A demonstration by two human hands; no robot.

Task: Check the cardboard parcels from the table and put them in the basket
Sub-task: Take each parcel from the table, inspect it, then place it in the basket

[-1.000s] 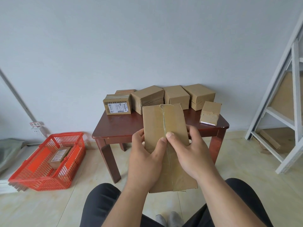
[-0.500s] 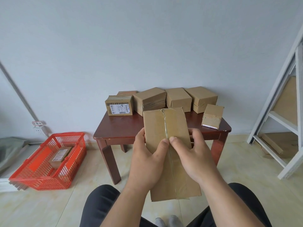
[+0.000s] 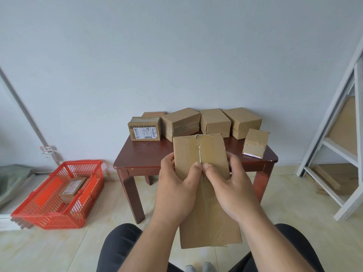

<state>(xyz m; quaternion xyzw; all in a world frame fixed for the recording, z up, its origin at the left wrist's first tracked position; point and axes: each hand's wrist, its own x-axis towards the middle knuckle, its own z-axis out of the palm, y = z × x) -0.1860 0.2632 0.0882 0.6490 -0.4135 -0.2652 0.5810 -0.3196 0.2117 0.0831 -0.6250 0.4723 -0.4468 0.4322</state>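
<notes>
Cardboard parcel (image 3: 198, 152) gripped between left hand (image 3: 174, 191) and right hand (image 3: 231, 191), thumbs apparently on seam

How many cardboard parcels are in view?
8: one held in both hands, one in the red basket, six on the table. Others may hide behind the back row.

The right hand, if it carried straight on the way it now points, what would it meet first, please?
The right hand points up and to the left, its thumb on the held parcel at the centre seam. It would probably meet the left hand's thumb first; depth is unclear.
</notes>
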